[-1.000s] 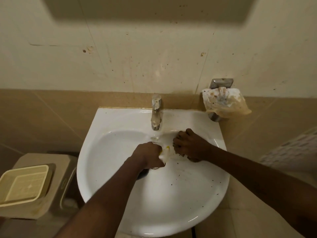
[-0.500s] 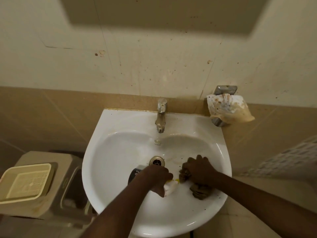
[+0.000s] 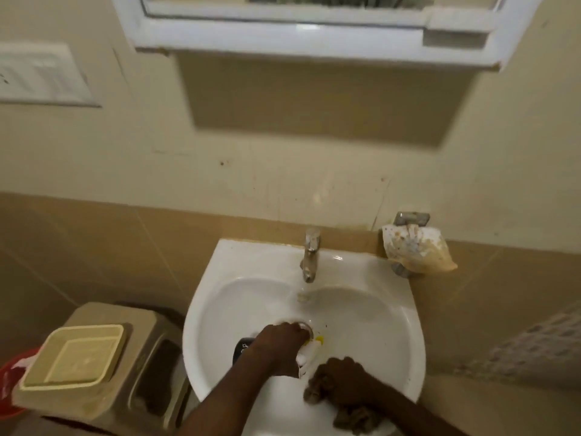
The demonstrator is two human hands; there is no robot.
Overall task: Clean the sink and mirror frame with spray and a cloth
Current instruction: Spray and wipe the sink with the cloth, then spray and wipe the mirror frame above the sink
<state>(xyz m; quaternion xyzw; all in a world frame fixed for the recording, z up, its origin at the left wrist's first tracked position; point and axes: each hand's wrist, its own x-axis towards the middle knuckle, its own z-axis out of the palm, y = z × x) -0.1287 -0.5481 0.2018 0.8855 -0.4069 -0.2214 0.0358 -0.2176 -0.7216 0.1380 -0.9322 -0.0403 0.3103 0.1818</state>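
A white sink (image 3: 251, 297) hangs on the tiled wall with a metal tap (image 3: 310, 253) at its back. My left hand (image 3: 276, 347) grips a white spray bottle with a yellow tip (image 3: 309, 350) over the drain. My right hand (image 3: 339, 380) holds a dark brown cloth (image 3: 352, 416) pressed to the basin's near right side. A white mirror frame (image 3: 308, 39) hangs on the wall above.
A stained bag (image 3: 415, 250) hangs on a metal holder right of the tap. A beige bin (image 3: 103, 382) with a cream tray (image 3: 75, 357) on it stands left of the sink, a red bucket (image 3: 9, 385) beside it. A white panel (image 3: 41, 73) is on the left wall.
My view has tilted up, bringing the mirror frame in. My right hand has dragged the cloth from the back of the basin toward the near edge. My left hand keeps the bottle.
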